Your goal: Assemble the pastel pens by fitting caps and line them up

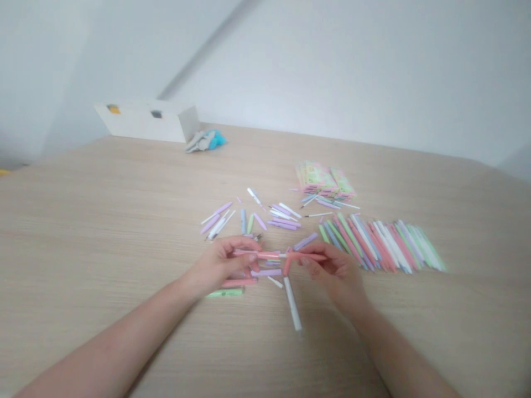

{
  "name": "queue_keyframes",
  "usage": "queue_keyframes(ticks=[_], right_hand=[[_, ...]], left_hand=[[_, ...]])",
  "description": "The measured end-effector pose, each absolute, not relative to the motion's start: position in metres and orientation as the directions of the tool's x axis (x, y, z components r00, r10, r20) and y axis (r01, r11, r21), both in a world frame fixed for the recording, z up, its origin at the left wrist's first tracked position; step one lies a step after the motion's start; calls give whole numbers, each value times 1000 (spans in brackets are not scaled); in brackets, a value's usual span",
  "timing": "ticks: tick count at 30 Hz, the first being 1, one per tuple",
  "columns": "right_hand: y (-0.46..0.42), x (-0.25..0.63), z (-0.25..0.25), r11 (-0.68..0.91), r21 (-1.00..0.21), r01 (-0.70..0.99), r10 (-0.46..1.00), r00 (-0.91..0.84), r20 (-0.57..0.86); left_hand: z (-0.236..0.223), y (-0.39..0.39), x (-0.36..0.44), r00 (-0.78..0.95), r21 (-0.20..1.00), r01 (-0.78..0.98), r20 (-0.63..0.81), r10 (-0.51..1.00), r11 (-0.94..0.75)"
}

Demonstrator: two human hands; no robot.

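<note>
Pinched between thumb and fingers, a pink pen barrel point(267, 255) lies level in my left hand point(232, 262). My right hand point(332, 265) grips a coral-pink pen part point(307, 256), lined up end to end with the barrel. A short white piece point(282, 256) shows between the two pink parts. Below them on the table are a lilac pen part point(266, 272), a pink part point(239, 282), a green part point(226, 292) and a white barrel point(292, 304). Fingers partly hide the parts under my hands.
Right of my hands, a row of pens point(381, 243) in several colours lies side by side. Loose lilac parts point(284, 224) and white refills are scattered ahead. Farther back sit stacked colourful packs point(319, 178), a white box point(145, 121) and a crumpled grey-and-blue item point(206, 140).
</note>
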State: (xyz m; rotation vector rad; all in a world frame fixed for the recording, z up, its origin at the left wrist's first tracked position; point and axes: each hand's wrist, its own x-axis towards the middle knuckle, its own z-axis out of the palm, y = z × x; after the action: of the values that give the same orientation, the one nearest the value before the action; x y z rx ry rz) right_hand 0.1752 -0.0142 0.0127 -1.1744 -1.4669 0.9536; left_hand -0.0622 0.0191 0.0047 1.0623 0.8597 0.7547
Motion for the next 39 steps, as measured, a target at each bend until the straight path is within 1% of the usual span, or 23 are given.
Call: queue_keyframes(ticks=[2, 5, 7, 9, 12, 16, 19, 23, 29, 35, 39], right_hand=[[-14, 177, 13, 216, -969, 117, 976, -26, 214], [-13, 178, 12, 168, -984, -62, 986, -6, 168], [-12, 178, 11, 145, -973, -180, 989, 14, 145], [-10, 178, 11, 147, -956, -256, 989, 47, 140], [-9, 179, 11, 160, -938, -307, 986, 83, 141], [-8, 180, 12, 153, -932, -329, 987, 101, 126], [-8, 180, 13, 155, -927, -342, 986, 105, 126], [-8, 181, 11, 163, -936, -313, 985, 106, 136], [-11, 180, 9, 194, -973, -126, 980, 69, 186], [-13, 175, 13, 227, -972, 64, 974, 10, 228], [-15, 172, 12, 232, -967, 101, 972, -44, 229]], left_hand=[[4, 20, -63, 461, 933, -141, -234, 856, 331], [1, 20, -64, 462, 921, -190, -223, 858, 342], [-1, 21, -65, 465, 919, -213, -204, 861, 333], [-3, 22, -66, 467, 920, -223, -190, 863, 323], [-3, 23, -67, 469, 922, -229, -176, 866, 312], [-1, 24, -67, 460, 927, -250, -139, 877, 278], [1, 24, -67, 447, 927, -255, -140, 883, 276], [-1, 24, -67, 453, 925, -263, -134, 881, 276], [-3, 23, -68, 459, 934, -223, -151, 875, 278], [1, 20, -66, 440, 939, -146, -219, 871, 310], [4, 18, -64, 456, 937, -142, -223, 862, 318]])
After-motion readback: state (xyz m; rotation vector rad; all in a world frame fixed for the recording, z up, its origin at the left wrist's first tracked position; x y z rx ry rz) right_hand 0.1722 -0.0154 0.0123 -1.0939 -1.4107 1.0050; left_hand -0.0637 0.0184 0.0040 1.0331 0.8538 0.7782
